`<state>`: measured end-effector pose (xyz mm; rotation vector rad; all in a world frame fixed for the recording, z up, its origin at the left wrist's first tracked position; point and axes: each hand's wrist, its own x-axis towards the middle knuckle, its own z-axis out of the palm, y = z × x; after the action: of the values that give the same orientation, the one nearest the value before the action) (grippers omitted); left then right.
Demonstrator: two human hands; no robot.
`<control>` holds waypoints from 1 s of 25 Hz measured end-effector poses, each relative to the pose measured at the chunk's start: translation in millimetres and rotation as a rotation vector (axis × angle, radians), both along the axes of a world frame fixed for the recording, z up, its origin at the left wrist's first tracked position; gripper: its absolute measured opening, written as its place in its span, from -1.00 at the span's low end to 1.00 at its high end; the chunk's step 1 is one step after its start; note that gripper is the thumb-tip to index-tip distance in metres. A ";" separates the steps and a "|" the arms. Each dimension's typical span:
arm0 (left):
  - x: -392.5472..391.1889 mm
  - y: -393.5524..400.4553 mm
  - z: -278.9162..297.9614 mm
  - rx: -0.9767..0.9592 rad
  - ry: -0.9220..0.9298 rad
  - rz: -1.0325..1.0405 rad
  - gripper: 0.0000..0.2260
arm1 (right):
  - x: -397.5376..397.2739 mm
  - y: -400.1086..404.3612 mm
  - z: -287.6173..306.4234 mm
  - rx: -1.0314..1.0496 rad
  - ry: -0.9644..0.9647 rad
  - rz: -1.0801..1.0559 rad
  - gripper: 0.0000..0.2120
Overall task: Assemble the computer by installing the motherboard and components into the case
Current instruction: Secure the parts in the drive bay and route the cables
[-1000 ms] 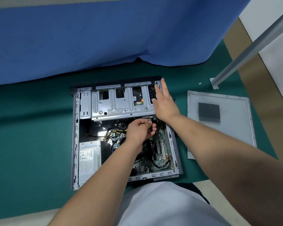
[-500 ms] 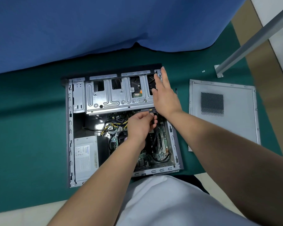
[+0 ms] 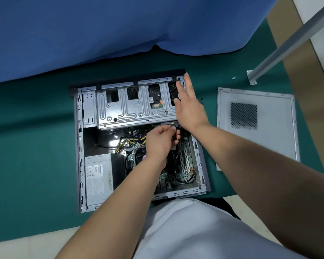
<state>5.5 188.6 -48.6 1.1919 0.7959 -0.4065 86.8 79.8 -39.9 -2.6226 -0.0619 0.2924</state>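
An open grey computer case (image 3: pixel 79 146) lies flat on the green mat. Inside it sit the green motherboard (image 3: pixel 185 165), a silver power supply (image 3: pixel 98 176) at the lower left and a metal drive cage (image 3: pixel 131 109) across the far end. My left hand (image 3: pixel 162 143) is inside the case over the motherboard, fingers curled and pinching a black cable connector (image 3: pixel 174 128) just under the drive cage's right end. My right hand (image 3: pixel 188 107) lies flat with straight fingers on the far right corner of the case and drive cage.
The case's side panel (image 3: pixel 256 128) with a mesh vent lies on the mat to the right. A thin black tool (image 3: pixel 202 101) lies between case and panel. A metal table leg (image 3: pixel 288 45) and small screws (image 3: pixel 233 77) are far right. Blue cloth (image 3: pixel 120 25) hangs behind.
The view has drifted slightly, with the case lower in the frame. Both hands stay in nearly the same places; the left hand's fingers keep working at the connector.
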 end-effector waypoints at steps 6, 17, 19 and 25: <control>0.0 -2.6 0.6 0.019 -0.005 0.012 -0.96 | 0.2 -0.2 -1.1 0.007 0.000 -0.004 -0.45; 2.1 -7.4 2.7 0.146 -0.047 -0.027 -0.89 | 0.0 -0.9 -1.0 0.016 0.004 -0.013 -0.45; 2.5 -7.2 2.2 0.128 -0.034 -0.014 -0.90 | -0.5 -0.8 -0.6 0.017 0.006 -0.014 -0.45; 0.9 -6.4 -3.0 0.048 0.000 0.041 -0.88 | -1.4 -1.0 1.0 0.024 0.012 -0.011 -0.45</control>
<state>6.3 182.3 -51.6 1.2181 0.8323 -0.3559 85.4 78.8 -38.9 -2.5963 -0.0466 0.3012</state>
